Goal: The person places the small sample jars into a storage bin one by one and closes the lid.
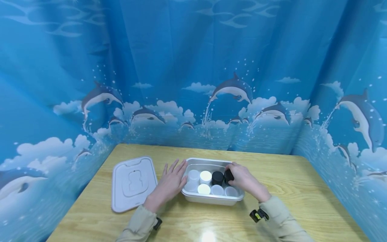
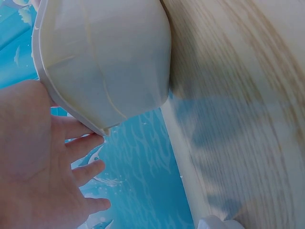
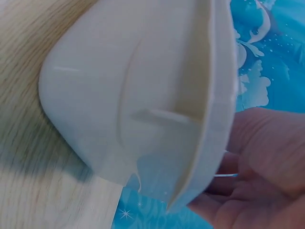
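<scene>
A white plastic bin (image 1: 211, 199) stands on the table with several small round containers in two rows. They include translucent ones (image 1: 194, 175), bright white ones (image 1: 205, 177) and a black one (image 1: 217, 178). My right hand (image 1: 244, 178) reaches over the bin's right rim and grips a second black round container (image 1: 228, 176), which looks tilted. Its fingertips are partly hidden behind the bin wall in the right wrist view. With fingers straight and spread, my left hand (image 1: 170, 183) touches the bin's left rim (image 2: 59, 98).
A pale grey lid (image 1: 133, 183) with a moulded handle lies flat on the wooden table (image 1: 272, 174), left of the bin. Behind and at both sides hangs a blue curtain (image 1: 181, 67) printed with dolphins.
</scene>
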Demonstrator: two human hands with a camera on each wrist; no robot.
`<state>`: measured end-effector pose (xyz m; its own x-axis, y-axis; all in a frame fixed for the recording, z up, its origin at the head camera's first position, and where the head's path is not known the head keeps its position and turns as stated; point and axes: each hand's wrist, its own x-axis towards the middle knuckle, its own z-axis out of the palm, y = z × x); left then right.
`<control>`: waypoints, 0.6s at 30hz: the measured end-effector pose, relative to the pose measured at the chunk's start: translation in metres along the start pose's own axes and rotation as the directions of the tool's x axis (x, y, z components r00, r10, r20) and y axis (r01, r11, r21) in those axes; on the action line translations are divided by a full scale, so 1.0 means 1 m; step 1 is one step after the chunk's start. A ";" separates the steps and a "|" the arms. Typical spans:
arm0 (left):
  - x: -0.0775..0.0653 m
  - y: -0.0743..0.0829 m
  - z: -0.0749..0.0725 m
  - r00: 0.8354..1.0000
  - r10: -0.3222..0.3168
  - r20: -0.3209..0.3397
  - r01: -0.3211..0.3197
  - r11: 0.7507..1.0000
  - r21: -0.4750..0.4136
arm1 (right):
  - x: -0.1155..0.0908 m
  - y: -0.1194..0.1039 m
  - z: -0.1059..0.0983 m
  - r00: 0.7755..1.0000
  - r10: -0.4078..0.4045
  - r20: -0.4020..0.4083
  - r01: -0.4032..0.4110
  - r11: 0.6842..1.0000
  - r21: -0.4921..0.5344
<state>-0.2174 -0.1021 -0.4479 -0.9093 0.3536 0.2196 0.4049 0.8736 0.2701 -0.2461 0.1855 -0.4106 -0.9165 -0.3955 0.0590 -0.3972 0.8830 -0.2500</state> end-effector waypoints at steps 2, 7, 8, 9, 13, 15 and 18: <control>0.000 0.000 0.000 1.000 0.000 0.001 0.000 1.000 0.000 | 0.001 -0.001 0.002 1.000 -0.012 0.007 0.012 1.000 -0.011; 0.000 -0.001 0.000 1.000 0.000 0.002 0.000 1.000 -0.003 | 0.002 -0.003 0.005 1.000 -0.026 0.015 0.027 0.999 -0.028; 0.000 -0.001 0.000 1.000 0.000 0.001 0.000 1.000 -0.002 | 0.003 -0.004 0.006 0.999 -0.035 0.012 0.035 0.999 -0.034; 0.000 -0.001 0.000 1.000 0.001 -0.001 -0.001 1.000 -0.001 | 0.003 -0.004 0.007 0.999 -0.047 0.007 0.048 0.998 -0.038; 0.000 -0.001 0.000 1.000 0.009 -0.008 -0.009 1.000 -0.001 | 0.003 -0.004 0.010 0.996 -0.087 -0.013 0.087 0.995 -0.053; 0.000 0.000 0.000 1.000 0.013 -0.010 -0.013 1.000 0.000 | 0.003 -0.004 0.012 0.996 -0.092 -0.020 0.091 0.995 -0.048; -0.001 0.000 -0.001 1.000 0.014 -0.008 -0.014 1.000 -0.001 | 0.002 -0.004 0.011 0.997 -0.080 -0.009 0.080 0.996 -0.039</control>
<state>-0.2169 -0.1026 -0.4473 -0.9026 0.3631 0.2313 0.4178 0.8683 0.2675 -0.2462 0.1779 -0.4199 -0.8822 -0.4626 0.0879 -0.4704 0.8580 -0.2062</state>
